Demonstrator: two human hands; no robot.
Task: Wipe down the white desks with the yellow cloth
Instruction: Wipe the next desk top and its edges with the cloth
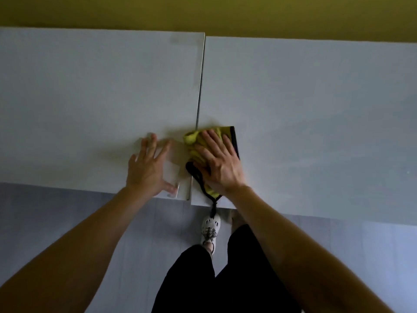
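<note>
The left desk [90, 98] and right desk [316, 109] meet at a narrow seam [200, 86]. At the near edge beside it, the left hand [149, 168] and the right hand [218, 163] on the yellow cloth [225, 132] block passage; flat desktop spreads toward the far corners

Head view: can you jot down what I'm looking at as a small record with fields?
activity: wiping
yellow cloth: black-edged, mostly on the right desk near its front edge, one corner across the gap
right hand: flat, pressing the cloth
left hand: fingers spread, resting on a pale flat item on the left desk; item too blurred to name
cloth loop: hangs over the front edge
wall: yellow
</note>
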